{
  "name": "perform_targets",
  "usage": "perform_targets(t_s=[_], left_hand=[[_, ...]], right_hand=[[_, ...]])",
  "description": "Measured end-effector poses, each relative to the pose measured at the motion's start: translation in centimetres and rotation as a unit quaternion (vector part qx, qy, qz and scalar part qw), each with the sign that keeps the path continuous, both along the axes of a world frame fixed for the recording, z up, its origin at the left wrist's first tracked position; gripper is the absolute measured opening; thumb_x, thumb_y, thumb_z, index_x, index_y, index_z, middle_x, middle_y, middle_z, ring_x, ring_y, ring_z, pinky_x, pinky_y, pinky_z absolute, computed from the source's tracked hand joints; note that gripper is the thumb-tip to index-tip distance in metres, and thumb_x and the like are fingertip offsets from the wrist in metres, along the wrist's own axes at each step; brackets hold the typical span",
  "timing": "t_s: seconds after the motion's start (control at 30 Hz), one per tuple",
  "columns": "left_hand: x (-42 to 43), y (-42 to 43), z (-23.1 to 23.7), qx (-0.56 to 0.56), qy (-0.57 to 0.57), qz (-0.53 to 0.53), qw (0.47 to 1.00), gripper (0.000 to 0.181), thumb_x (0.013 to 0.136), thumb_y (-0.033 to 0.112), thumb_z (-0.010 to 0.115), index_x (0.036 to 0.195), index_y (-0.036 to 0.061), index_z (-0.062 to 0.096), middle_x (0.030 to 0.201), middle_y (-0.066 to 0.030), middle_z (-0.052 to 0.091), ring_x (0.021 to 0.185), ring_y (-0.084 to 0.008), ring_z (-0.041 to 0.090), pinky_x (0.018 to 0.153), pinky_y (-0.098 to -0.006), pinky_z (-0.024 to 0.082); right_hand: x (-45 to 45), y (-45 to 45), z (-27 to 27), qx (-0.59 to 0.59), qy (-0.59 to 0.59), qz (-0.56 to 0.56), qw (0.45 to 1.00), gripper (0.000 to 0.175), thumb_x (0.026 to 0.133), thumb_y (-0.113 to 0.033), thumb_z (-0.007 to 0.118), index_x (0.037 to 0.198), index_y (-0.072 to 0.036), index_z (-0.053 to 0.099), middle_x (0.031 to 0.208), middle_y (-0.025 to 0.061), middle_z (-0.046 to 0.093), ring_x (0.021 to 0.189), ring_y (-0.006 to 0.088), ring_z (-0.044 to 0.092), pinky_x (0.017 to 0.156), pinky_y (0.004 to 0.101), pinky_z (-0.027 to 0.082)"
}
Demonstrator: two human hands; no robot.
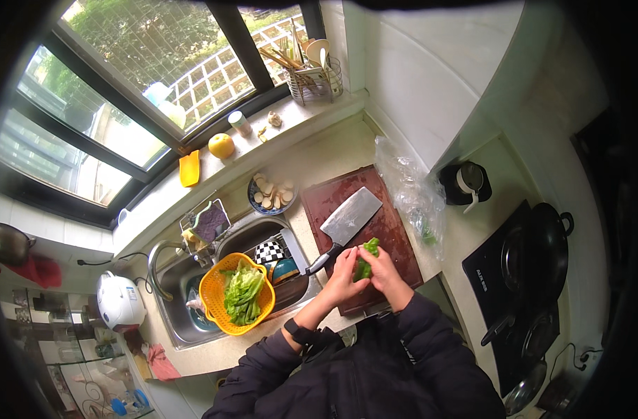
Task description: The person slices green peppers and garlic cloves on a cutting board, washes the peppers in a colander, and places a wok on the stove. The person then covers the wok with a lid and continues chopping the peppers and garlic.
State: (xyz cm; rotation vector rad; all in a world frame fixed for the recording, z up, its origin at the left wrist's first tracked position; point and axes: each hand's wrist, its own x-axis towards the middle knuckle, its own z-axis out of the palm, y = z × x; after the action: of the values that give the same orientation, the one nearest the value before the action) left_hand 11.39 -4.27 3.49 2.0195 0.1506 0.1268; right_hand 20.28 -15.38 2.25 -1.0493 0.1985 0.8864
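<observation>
Both hands are together over the near half of a dark red cutting board (397, 256), around a green pepper (364, 268). My right hand (380, 268) grips the pepper from the right, its crinkled upper end showing past the fingers. From the other side my left hand (345, 277) touches it with fingertips and thumb; part of the pepper is hidden behind the fingers. A cleaver (353, 217) lies flat on the board, its black-and-grey handle (324, 259) reaching over the board's left edge, close to my left hand.
Left of the board, a yellow colander (209, 285) with leafy greens (244, 296) sits over the sink (172, 330). Behind it stands a blue-rimmed plate (252, 201) of pale slices. A clear plastic bag (408, 188) lies right of the board. A black wok (546, 256) rests on the stove.
</observation>
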Motion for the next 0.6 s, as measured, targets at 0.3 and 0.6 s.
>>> perform_targets(t_s=[0.3, 0.6], left_hand=[[0.4, 4.9, -2.0, 0.383, 0.184, 0.071, 0.902, 0.053, 0.07, 0.02, 0.073, 0.113, 0.0025, 0.047, 0.105, -0.0159, 0.052, 0.097, -0.0334, 0.052, 0.079, -0.0412, 0.046], [2.4, 7.0, -4.6, 0.368, 0.144, 0.058, 0.917, 0.038, 0.075, 0.015, 0.068, 0.105, 0.0022, 0.048, 0.099, -0.017, 0.052, 0.091, -0.0366, 0.052, 0.075, -0.0427, 0.047]], right_hand=[[8.6, -1.5, -3.6, -0.243, -0.167, 0.07, 0.953, 0.029, 0.083, -0.02, 0.068, 0.098, -0.008, 0.046, 0.08, 0.0045, 0.054, 0.058, 0.0126, 0.055, 0.046, 0.0296, 0.048], [12.3, 2.5, -3.3, -0.458, -0.45, 0.169, 0.748, 0.047, 0.068, -0.014, 0.073, 0.103, 0.001, 0.046, 0.094, 0.0268, 0.061, 0.09, 0.042, 0.059, 0.077, 0.0456, 0.048]])
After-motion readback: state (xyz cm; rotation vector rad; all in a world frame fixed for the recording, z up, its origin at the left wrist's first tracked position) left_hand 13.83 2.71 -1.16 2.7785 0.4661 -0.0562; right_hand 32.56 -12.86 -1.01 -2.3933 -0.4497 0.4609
